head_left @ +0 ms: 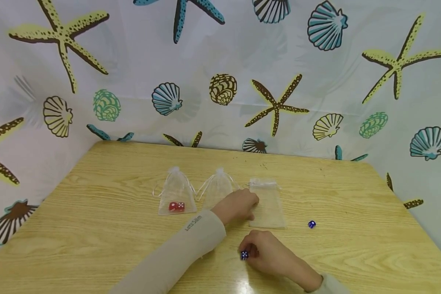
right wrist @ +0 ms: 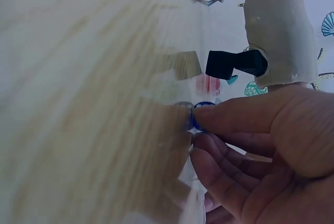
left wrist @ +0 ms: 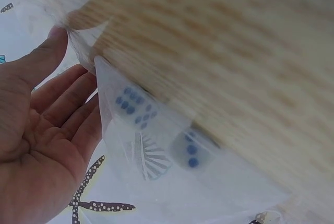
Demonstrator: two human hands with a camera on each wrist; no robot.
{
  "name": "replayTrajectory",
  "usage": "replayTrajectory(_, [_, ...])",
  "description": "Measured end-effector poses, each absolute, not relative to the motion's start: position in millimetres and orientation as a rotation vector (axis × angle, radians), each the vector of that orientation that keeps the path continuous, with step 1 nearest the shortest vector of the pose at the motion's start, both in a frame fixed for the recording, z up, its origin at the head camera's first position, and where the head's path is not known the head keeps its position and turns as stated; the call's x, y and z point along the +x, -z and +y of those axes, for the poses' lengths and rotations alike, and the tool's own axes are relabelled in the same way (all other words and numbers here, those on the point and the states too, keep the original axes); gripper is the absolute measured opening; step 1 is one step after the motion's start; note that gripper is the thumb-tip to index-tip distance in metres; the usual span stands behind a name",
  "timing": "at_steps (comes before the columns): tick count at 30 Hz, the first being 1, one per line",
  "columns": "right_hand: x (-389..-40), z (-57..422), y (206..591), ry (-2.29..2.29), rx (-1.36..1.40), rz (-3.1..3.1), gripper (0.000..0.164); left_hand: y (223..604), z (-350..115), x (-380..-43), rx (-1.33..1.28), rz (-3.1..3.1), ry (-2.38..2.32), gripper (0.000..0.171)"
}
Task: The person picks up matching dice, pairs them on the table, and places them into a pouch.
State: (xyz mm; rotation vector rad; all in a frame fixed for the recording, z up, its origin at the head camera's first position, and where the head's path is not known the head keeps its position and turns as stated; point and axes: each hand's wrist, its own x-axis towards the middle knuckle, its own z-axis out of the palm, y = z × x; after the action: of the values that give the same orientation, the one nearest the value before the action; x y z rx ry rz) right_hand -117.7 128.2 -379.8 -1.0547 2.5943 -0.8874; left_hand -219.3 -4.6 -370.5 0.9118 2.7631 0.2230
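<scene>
My left hand (head_left: 239, 205) is at the left edge of the flat sheer drawstring bag (head_left: 267, 208) on the right. In the left wrist view, the thumb and fingers of that hand (left wrist: 44, 130) pinch a fold of sheer cloth. Closer to me, my right hand (head_left: 270, 255) grips a blue die (head_left: 244, 255) with white dots. The right wrist view has this die (right wrist: 202, 115) between thumb and fingertips, just above the table. Another blue die (head_left: 312, 224) lies right of the bag.
Further left, a tied sheer bag (head_left: 167, 196) holds red dice (head_left: 177, 206). The middle tied bag (head_left: 217, 188) is partly covered by my left arm; white dice (left wrist: 190, 151) with blue dots show through it. A patterned cloth (head_left: 206, 118) hangs behind the wooden table (head_left: 114, 245).
</scene>
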Motion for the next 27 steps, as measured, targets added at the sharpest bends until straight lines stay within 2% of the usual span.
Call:
replayTrajectory(6, [-118.3, 141.7, 376.4, 0.906, -1.014, 2.628, 0.022, 371.5, -4.4, -217.7, 0.895, 2.768, -0.244, 0.017])
replayTrajectory(13, [-122.3, 166.3, 368.5, 0.902, -0.907, 2.68, 0.025, 371.4, -3.8, -217.8, 0.887, 2.769, -0.253, 0.023])
replayTrajectory(27, [-133.9, 218.0, 365.2, 0.78, -0.687, 2.961, 0.02, 371.0, -2.7, -218.4, 0.875, 2.755, -0.244, 0.015])
